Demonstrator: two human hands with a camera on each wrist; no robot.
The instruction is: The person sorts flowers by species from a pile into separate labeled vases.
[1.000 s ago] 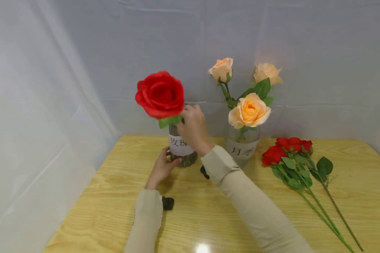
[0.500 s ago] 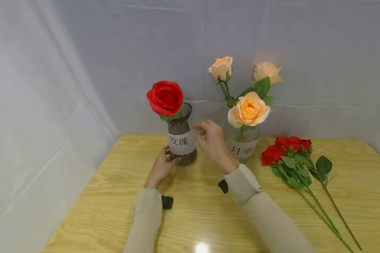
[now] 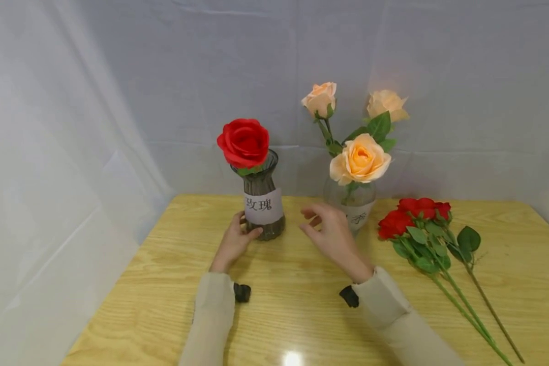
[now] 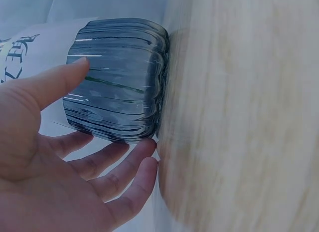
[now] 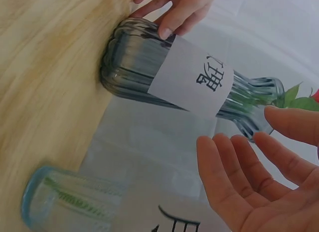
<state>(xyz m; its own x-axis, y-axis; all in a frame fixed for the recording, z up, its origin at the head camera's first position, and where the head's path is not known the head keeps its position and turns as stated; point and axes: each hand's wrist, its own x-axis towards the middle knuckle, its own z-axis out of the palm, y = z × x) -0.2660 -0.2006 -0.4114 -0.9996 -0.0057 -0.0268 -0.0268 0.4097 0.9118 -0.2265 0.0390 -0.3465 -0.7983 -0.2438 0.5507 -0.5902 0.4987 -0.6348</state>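
A dark ribbed glass vase with a white paper label stands upright on the table, a single red rose in it. My left hand holds the vase low down, thumb in front and fingers along its left side; the left wrist view shows thumb and fingertips at the glass base. My right hand, fingers loosely bent and nothing between them, hovers right of that vase, partly in front of a clear glass vase and its label. Three peach roses stand in the clear vase.
Several red roses lie on the right of the wooden table, their green stems pointing toward the front right. A pale cloth backdrop hangs behind, and white cloth is on the left.
My right hand has let go of the red rose and moved down and to the right. The rose has settled lower into the dark vase. My left hand has stayed in place.
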